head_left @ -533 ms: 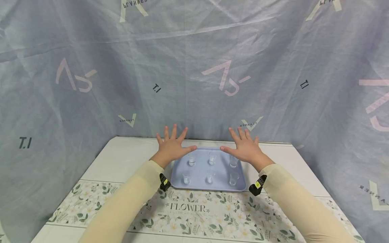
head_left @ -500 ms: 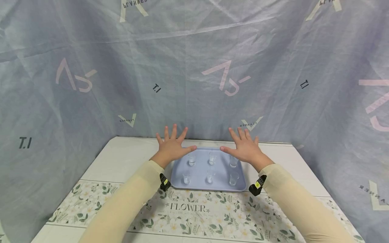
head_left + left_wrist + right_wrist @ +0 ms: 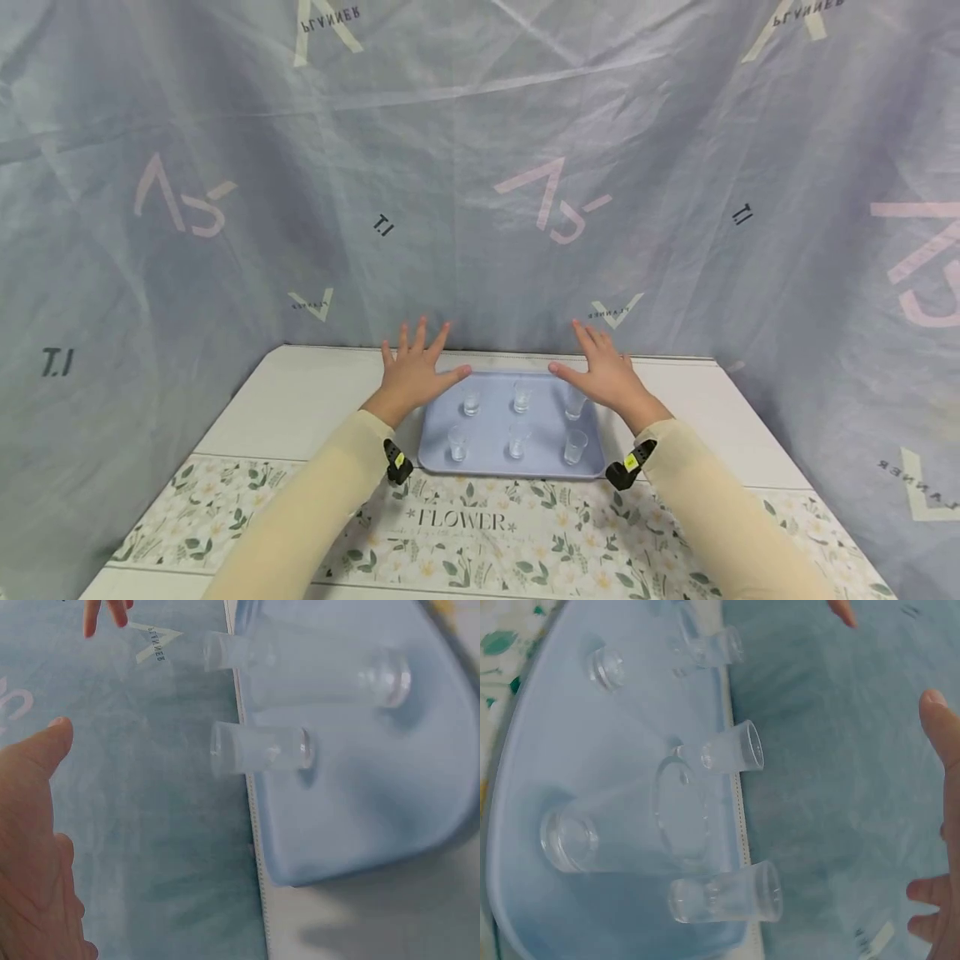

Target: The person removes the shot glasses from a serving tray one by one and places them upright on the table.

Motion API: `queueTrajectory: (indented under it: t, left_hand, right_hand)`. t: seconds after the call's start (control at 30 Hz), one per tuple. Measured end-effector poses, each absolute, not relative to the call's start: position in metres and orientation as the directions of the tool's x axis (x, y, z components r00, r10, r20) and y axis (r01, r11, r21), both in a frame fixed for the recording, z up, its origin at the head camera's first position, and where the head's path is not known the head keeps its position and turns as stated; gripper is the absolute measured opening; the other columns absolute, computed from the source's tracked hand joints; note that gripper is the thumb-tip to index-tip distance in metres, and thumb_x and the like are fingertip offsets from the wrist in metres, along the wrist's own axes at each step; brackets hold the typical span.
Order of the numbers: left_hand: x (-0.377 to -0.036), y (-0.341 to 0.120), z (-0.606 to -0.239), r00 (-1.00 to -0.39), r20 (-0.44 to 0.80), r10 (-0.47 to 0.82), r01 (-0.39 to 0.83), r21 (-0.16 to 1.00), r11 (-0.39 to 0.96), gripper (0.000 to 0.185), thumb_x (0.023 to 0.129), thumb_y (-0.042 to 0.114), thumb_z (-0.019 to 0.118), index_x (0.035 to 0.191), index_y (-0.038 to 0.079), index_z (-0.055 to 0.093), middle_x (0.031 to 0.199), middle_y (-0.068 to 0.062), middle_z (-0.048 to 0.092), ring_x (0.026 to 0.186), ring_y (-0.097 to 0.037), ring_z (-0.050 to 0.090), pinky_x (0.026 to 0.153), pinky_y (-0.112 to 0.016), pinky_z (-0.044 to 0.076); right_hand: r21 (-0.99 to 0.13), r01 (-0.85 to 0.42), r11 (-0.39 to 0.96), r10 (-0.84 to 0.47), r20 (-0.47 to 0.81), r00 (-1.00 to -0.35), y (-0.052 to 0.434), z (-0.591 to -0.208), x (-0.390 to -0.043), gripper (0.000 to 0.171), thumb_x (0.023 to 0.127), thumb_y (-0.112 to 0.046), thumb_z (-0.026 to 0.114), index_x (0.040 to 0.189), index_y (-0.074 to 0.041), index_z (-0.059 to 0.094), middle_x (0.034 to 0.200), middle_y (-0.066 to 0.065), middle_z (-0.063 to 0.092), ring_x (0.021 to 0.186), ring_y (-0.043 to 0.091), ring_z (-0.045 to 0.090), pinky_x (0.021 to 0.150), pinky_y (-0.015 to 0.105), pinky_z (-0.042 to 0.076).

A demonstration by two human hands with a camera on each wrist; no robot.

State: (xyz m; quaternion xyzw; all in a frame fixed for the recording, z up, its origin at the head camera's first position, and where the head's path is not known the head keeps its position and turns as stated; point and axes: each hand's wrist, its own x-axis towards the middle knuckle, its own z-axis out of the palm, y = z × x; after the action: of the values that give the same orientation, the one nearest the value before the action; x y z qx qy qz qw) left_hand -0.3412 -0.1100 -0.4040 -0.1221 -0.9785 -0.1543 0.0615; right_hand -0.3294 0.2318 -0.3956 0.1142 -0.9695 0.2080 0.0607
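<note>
Glasses stood on our tray; we had our left hand at its ten o'clock, right hand at two, fingers spread, empty. Nudging none seemed key, imo.

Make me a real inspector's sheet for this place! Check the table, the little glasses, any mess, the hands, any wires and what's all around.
Surface: white table with a flowery band reading FLOWER.
Job's things: six small clear glasses, upright on a blue tray, two rows of three.
Clutter: nothing seen.
Grippers: left hand and right hand have fingers spread, holding nothing; a black device on each wrist.
Cables: nothing seen.
Surroundings: grey-blue printed cloth behind and at both sides.
</note>
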Motion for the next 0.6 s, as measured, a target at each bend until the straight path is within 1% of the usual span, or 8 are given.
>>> queueTrajectory:
  t: [0.1, 0.2, 0.33, 0.47, 0.6]
  left_hand:
    - [-0.340, -0.119, -0.415, -0.962, 0.164, 0.219, 0.261, 0.308, 0.915, 0.094, 0.091, 0.079, 0.043, 0.165, 0.029, 0.011, 0.170, -0.012, -0.006, 0.153, -0.043, -0.009, 0.114, -0.073, -0.006]
    - [-0.338, -0.127, -0.428, -0.969, 0.129, 0.212, 0.244, 0.334, 0.910, 0.094, 0.093, 0.076, 0.044, 0.165, 0.026, 0.011, 0.170, -0.013, -0.008, 0.153, -0.045, -0.008, 0.113, -0.074, -0.004]
    - [-0.332, -0.135, -0.445, -0.979, 0.068, 0.190, 0.201, 0.372, 0.906, 0.094, 0.094, 0.075, 0.045, 0.165, 0.025, 0.009, 0.169, -0.015, -0.008, 0.152, -0.047, -0.007, 0.112, -0.075, -0.003]
    - [-0.329, -0.140, -0.458, -0.985, 0.029, 0.171, 0.169, 0.396, 0.903, 0.096, 0.092, 0.077, 0.044, 0.165, 0.024, 0.010, 0.169, -0.018, -0.004, 0.152, -0.049, -0.004, 0.113, -0.075, -0.001]
    - [-0.326, -0.142, -0.466, -0.987, -0.006, 0.161, 0.144, 0.415, 0.898, 0.094, 0.094, 0.075, 0.044, 0.165, 0.023, 0.010, 0.169, -0.019, -0.001, 0.152, -0.049, -0.004, 0.114, -0.073, -0.001]
  right_hand:
    - [-0.485, -0.256, 0.836, -0.176, 0.205, -0.963, 0.239, -0.408, -0.331, 0.101, 0.092, -0.073, 0.053, 0.165, -0.024, 0.003, 0.168, 0.019, 0.012, 0.152, 0.044, 0.014, 0.113, 0.072, 0.017]
    - [-0.561, -0.255, 0.787, -0.141, 0.238, -0.961, 0.245, -0.422, -0.332, 0.100, 0.092, -0.068, 0.058, 0.165, -0.026, 0.002, 0.168, 0.018, 0.015, 0.151, 0.044, 0.020, 0.115, 0.067, 0.022]
    - [-0.647, -0.235, 0.725, -0.084, 0.255, -0.963, 0.252, -0.442, -0.331, 0.099, 0.092, -0.063, 0.063, 0.165, -0.028, 0.005, 0.165, 0.017, 0.025, 0.148, 0.045, 0.028, 0.114, 0.066, 0.026]
    - [-0.707, -0.221, 0.672, -0.039, 0.265, -0.964, 0.258, -0.461, -0.331, 0.096, 0.093, -0.055, 0.067, 0.165, -0.024, 0.011, 0.160, 0.019, 0.036, 0.145, 0.044, 0.033, 0.114, 0.063, 0.028]
    - [-0.767, -0.202, 0.609, -0.010, 0.247, -0.969, 0.261, -0.477, -0.328, 0.092, 0.094, -0.046, 0.070, 0.164, -0.018, 0.017, 0.157, 0.021, 0.040, 0.144, 0.042, 0.038, 0.115, 0.057, 0.031]
